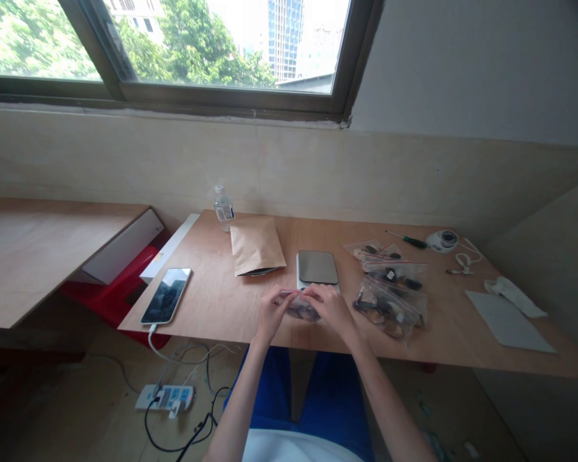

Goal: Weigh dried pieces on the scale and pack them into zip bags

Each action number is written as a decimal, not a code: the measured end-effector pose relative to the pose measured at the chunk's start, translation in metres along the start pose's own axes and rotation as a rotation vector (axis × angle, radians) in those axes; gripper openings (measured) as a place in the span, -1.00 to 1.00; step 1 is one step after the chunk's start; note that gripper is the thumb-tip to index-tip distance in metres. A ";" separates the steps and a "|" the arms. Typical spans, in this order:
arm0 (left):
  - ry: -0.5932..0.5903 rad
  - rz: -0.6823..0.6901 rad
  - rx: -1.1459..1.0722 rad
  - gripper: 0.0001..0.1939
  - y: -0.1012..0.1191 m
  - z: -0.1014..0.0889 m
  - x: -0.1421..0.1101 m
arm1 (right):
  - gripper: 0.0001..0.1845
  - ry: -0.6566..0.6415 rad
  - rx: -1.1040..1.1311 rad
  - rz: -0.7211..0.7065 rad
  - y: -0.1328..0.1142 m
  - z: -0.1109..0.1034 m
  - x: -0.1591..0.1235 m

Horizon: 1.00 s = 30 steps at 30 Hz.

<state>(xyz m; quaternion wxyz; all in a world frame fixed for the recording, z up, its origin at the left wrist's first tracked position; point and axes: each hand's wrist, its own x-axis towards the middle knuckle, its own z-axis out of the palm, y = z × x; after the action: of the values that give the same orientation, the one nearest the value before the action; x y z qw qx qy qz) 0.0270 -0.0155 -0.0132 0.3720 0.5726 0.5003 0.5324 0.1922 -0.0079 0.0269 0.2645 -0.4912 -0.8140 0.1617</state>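
Note:
My left hand point(272, 316) and my right hand point(331, 307) meet near the front edge of a wooden table point(212, 301). Both pinch the top edge of a small clear zip bag point(302, 310) with dark pieces inside. The bag lies just in front of a small scale point(316, 268) with a grey platform. To the right of my right hand lie more clear zip bags point(389, 289) filled with small dark and brown parts.
A brown paper envelope point(256, 246) and a small bottle point(223, 208) sit behind my hands. A phone point(166, 295) on a cable lies at left. At right are a screwdriver point(407, 240), a round white device point(442, 240), a grey sheet point(508, 323). A power strip point(166, 398) lies on the floor.

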 end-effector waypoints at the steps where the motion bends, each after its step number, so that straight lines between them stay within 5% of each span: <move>1: 0.010 0.002 0.016 -0.78 0.000 -0.001 0.000 | -0.86 0.000 0.006 0.003 0.001 -0.001 -0.001; 30: -0.022 -0.046 -0.074 -0.73 0.002 0.005 -0.004 | -0.85 0.058 0.031 0.091 0.017 -0.001 -0.017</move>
<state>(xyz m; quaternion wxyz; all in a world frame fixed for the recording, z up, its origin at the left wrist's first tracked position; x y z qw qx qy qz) 0.0322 -0.0195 -0.0133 0.4104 0.5528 0.4891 0.5355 0.2115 -0.0152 0.0142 0.2879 -0.5282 -0.7801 0.1718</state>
